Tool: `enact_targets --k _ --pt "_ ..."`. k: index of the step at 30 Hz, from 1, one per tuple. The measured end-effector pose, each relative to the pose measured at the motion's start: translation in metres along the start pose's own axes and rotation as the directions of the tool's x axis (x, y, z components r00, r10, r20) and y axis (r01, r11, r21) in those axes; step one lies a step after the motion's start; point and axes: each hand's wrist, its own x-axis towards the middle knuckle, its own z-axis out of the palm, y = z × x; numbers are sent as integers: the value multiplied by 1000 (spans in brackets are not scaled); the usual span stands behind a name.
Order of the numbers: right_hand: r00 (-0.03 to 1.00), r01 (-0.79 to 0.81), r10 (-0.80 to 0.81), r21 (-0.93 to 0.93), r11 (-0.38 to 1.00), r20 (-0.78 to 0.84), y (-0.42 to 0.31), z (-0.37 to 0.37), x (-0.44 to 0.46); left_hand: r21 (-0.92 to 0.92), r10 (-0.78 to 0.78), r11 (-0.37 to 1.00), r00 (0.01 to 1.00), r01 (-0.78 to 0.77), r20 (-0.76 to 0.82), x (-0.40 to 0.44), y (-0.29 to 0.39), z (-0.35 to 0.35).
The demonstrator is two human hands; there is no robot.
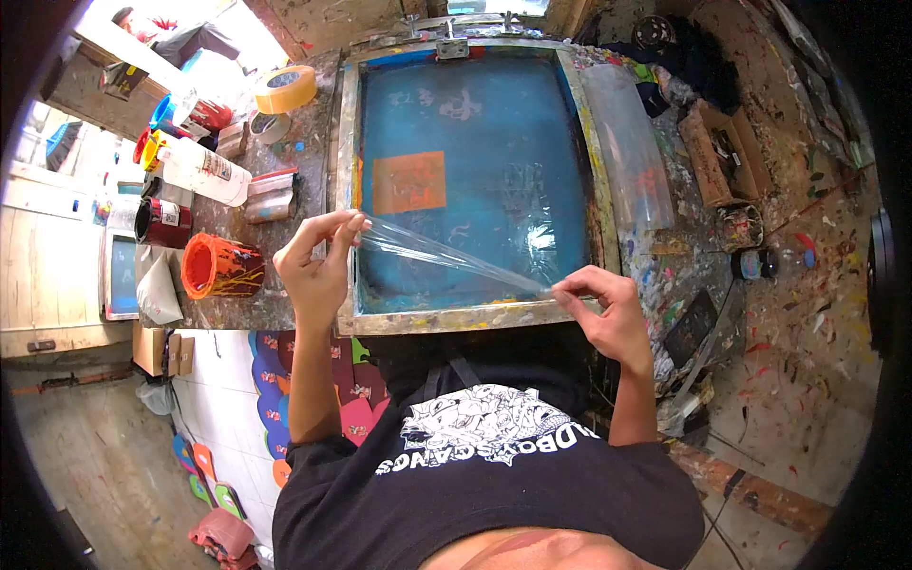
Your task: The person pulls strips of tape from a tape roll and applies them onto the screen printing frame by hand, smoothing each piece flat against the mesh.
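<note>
In the head view, we hold a clear plastic strip (446,255) stretched between our two hands, above the near part of a screen-printing frame (608,214). Our left hand (318,261) pinches one end between thumb and fingers, near the frame's left edge. Our right hand (603,309) pinches the other end near the frame's lower right corner, so the strip slopes down from left to right in the view. It looks drawn out and gathered into narrow folds, and it catches the light.

Beneath it we see the blue mesh (475,138), framed by paint-stained wood. An orange patch (408,182) lies on the left of the mesh, and a shiny clear area shows at the lower right. A metal clamp (452,47) sits at the frame's far edge.

To our left, on the worktable (318,128), we have a roll of tape (285,90), a white plastic bottle (207,173) lying tilted, a dark red paint container (163,223) and an orange paint-covered tub (220,268) near our left hand. To our right, a clear plastic sheet (625,142) lies beside the frame, with an open cardboard box (727,157) beyond it and a small dark jar (753,264) nearer to us.

Our black T-shirt (494,484) with its white print fills the lower middle. At the upper left, another person (195,38) appears in bright light, well apart from our hands.
</note>
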Motion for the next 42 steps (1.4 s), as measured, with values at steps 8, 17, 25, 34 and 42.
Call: enact_targets --k 8,17,25,34,42 --pt "990 -101 136 498 862 -35 28 -14 3 -194 -36 979 991 61 128 -10 -1 6" --pt "957 -223 286 533 817 -38 40 -6 12 -236 -87 964 985 121 147 -18 -5 10" --pt "963 -241 268 466 851 8 45 11 13 -99 -38 994 996 46 80 -18 -2 7" --pt "938 -345 319 428 835 134 54 10 5 47 52 997 997 -55 64 -11 17 5" --pt "943 -334 294 418 845 159 52 9 -1 55 26 998 999 -28 42 -12 15 4"
